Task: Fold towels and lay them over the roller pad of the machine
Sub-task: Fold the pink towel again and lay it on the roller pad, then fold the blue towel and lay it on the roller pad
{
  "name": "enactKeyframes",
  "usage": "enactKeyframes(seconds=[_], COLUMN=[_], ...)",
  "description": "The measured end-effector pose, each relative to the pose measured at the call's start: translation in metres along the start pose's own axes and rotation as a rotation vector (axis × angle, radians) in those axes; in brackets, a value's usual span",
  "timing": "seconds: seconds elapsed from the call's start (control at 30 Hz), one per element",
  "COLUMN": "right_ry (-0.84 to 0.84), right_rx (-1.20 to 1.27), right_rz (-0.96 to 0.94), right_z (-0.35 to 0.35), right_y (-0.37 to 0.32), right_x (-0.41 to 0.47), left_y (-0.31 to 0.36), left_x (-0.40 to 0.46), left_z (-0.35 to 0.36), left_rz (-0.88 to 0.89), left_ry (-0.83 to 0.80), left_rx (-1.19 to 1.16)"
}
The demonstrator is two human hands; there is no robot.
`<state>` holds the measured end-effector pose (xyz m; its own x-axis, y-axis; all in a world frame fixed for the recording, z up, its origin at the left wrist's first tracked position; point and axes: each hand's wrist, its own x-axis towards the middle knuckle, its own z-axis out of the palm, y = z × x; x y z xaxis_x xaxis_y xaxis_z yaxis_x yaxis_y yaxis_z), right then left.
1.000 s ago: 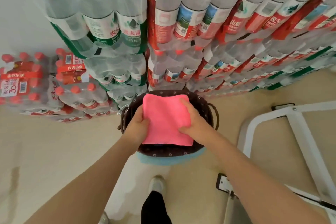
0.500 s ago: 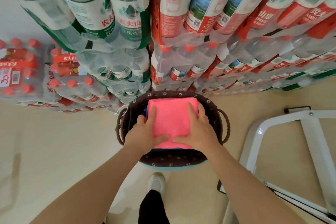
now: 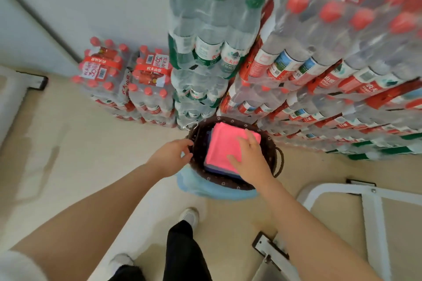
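A folded pink towel (image 3: 225, 146) lies in a dark basket (image 3: 269, 143) under the flat, open right hand (image 3: 250, 162). The left hand (image 3: 173, 158), fingers curled loosely, holds the rim. Next likely: lifting it towards the machine.

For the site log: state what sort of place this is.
Probably a storeroom or back room. Shrink-wrapped packs of bottled water are stacked high against the wall, a dark basket holds a folded pink towel, and a white metal frame stands nearby.
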<state>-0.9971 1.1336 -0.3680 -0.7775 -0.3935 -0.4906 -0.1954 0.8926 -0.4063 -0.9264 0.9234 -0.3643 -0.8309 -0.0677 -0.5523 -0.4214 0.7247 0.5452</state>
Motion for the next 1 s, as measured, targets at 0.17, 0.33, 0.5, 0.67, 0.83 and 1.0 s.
enactKeyframes(seconds=[0.17, 0.33, 0.5, 0.67, 0.83, 1.0], right_ry=[-0.155, -0.298, -0.467, -0.643, -0.805, -0.933], right_rx=[-0.072, -0.156, -0.189, -0.285, -0.393, -0.545], right_rz=[-0.276, -0.541, -0.73, -0.933, -1.074, -1.173], right_z=[-0.002, 0.049, 0.14, 0.249, 0.352, 0.43], right_y=[-0.114, -0.236, -0.343, -0.44, -0.51, -0.564], right_x=[-0.034, -0.092, -0.192, -0.309, -0.418, -0.49], left_y=[-0.05, -0.135, -0.219, -0.299, -0.341, -0.38], left_x=[-0.11, -0.247, -0.414, -0.59, -0.739, -0.833], left_z=[-0.051, -0.056, -0.015, 0.041, 0.105, 0.145], left_rz=[-0.186, -0.354, -0.53, -0.728, -0.885, -0.973], left_ry=[0.102, 0.327, 0.573, 0.757, 1.02, 1.201], left_rx=[-0.18, -0.44, -0.629, -0.632, -0.845, -1.041])
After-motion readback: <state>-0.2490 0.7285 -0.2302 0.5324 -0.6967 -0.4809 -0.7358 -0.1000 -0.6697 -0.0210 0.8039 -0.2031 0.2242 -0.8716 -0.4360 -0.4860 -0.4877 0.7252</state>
